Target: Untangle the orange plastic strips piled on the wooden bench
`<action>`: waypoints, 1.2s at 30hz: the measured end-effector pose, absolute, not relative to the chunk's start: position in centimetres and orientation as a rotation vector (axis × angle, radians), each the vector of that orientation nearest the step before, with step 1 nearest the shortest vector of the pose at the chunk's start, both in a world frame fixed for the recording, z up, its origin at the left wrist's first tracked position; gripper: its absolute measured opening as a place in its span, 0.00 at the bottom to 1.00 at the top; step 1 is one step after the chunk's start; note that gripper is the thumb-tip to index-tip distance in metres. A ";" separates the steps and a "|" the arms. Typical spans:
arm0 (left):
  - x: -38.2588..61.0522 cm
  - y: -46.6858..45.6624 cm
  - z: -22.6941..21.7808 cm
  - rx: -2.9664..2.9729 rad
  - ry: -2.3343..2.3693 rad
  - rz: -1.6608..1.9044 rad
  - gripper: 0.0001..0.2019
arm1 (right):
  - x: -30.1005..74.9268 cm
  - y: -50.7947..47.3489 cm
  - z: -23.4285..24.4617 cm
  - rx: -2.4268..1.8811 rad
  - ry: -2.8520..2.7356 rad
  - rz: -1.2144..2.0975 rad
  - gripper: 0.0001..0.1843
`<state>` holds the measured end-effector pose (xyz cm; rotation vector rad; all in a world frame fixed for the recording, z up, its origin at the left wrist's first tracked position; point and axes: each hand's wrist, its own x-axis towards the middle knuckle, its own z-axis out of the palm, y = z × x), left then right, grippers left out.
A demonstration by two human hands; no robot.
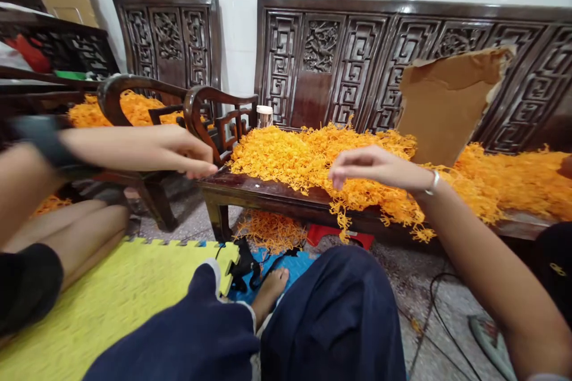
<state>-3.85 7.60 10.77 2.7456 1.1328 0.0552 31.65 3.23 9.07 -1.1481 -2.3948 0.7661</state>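
My left hand (190,152), below a dark wristband, is held in the air by the curved wooden armrest (196,108), left of the bench seat. Its fingers and thumb are drawn together; anything between them is hidden. My right hand (369,166), with a silver bracelet (433,182) at the wrist, hangs over the front of a large pile of orange knotted strands (286,152). Its fingers curl downward and close together, and I cannot make out anything in them. The pile covers much of the dark wooden bench (268,186), with some strands drooping over its front edge.
A torn cardboard sheet (447,107) stands in the pile. A white-lidded container (264,116) is behind it. Loose orange strands (270,231) and a red stool (342,238) are under the bench. Another person's knee (96,232) is left, above the yellow mat (147,286). A cable (435,303) crosses the floor.
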 end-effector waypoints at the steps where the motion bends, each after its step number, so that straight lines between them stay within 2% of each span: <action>1: -2.5 9.6 10.8 2.770 1.123 -0.071 0.21 | 31.9 5.2 9.8 -1.185 -2.346 0.651 0.15; 4: 1.1 15.6 9.7 2.901 1.344 -0.421 0.16 | 32.5 10.9 10.8 -1.300 -2.303 0.363 0.16; 6: 2.9 19.0 8.6 3.038 1.491 -0.448 0.14 | 33.2 14.2 11.3 -1.399 -2.348 0.218 0.15; 9: 4.7 22.6 7.7 3.182 1.467 -0.350 0.12 | 34.9 17.5 12.2 -1.560 -2.481 0.047 0.14; 12: 6.6 24.8 7.9 3.313 1.265 -0.252 0.12 | 36.6 19.3 11.9 -1.667 -2.615 0.139 0.17; 14: 8.4 25.8 7.9 3.373 1.093 -0.171 0.13 | 37.0 20.3 10.4 -1.752 -2.657 0.264 0.23; 17: 12.0 26.8 6.7 3.409 0.874 -0.022 0.19 | 36.6 21.9 7.3 -1.926 -2.652 0.189 0.30; 18: 13.2 26.9 6.0 3.401 0.805 0.030 0.21 | 36.4 22.4 6.4 -1.976 -2.631 0.133 0.27; 21: 16.2 26.9 3.2 3.294 0.679 0.121 0.32 | 36.9 23.2 6.1 -2.052 -2.518 0.009 0.10; 23: 17.3 26.6 1.5 3.216 0.680 0.109 0.37 | 38.1 23.3 7.9 -2.046 -2.416 -0.089 0.08; 26: 17.5 26.2 0.3 3.167 0.634 0.145 0.37 | 40.2 22.8 11.9 -2.005 -2.225 -0.263 0.10; 31: 16.2 25.3 2.0 3.133 0.633 0.456 0.33 | 41.6 21.9 17.7 -1.720 -1.582 -0.530 0.08; 33: 15.1 24.8 3.4 3.068 0.676 0.607 0.33 | 41.0 21.4 20.2 -1.564 -1.374 -0.430 0.12; 36: 12.7 23.6 5.9 2.792 0.730 0.876 0.33 | 39.0 19.7 24.0 -1.290 -1.252 -0.082 0.15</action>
